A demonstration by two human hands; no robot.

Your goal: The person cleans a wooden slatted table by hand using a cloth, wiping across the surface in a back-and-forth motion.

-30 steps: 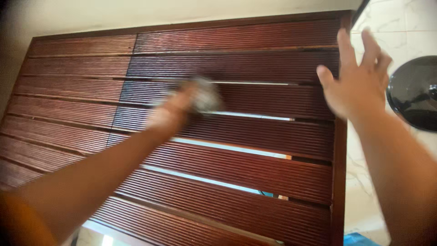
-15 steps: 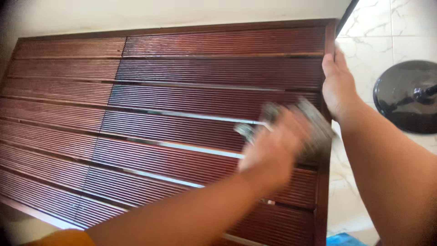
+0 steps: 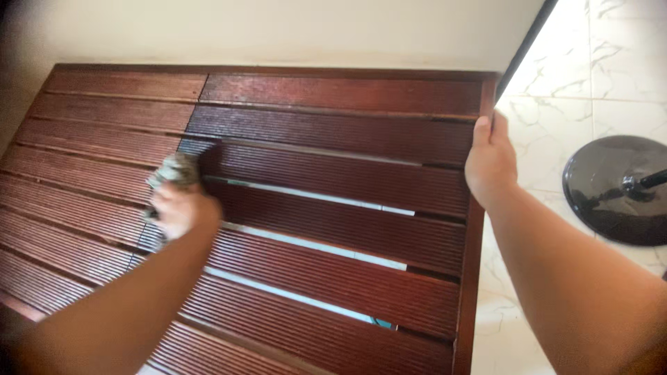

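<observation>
White marbled floor tiles [image 3: 556,125] and a pale wall are seen behind a dark slatted wooden panel [image 3: 333,180]. A grey cloth [image 3: 174,170] is held bunched in the left hand [image 3: 179,208] grip, pressed against the slats at left. The panel's right edge is clasped by the right hand [image 3: 490,163]. A round black base [image 3: 615,187] is noted far right.

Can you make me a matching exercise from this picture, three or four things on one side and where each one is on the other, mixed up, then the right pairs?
Things:
1. left hand
2. right hand
3. grey cloth
4. round black base

Places:
A. on the pale tiled floor, right of the panel
B. bunched in the left hand, against a slat
C. gripping the right edge of the slatted wooden panel
D. over the panel's left half

Pairs: 1-D, 2-C, 3-B, 4-A
</observation>
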